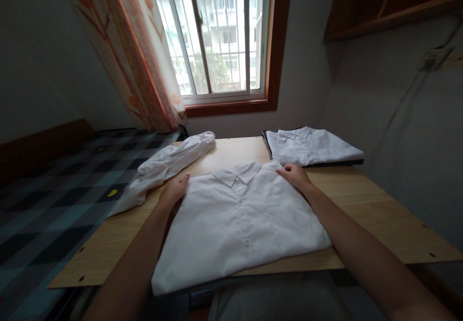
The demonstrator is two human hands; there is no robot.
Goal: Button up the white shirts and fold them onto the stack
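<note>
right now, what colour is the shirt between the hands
The shirt is plain white, seen in the head view.

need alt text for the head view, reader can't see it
A person's left hand and right hand hold a white collared shirt by its shoulders on a wooden tabletop. Behind, a rumpled white garment lies left, folded clothes right.

Daylight enters through the metal-framed sliding glass window (227,36) at the far side, where the outdoor view is overexposed. The room is dim; the brown wooden wall shelf (361,19) at far right lies in deep shadow. Soft shading marks the white collared fabric shirt (213,229). The dark grey cloth (275,299) at the near edge is blurred. Wide-angle distortion stretches the left and right margins.
</note>
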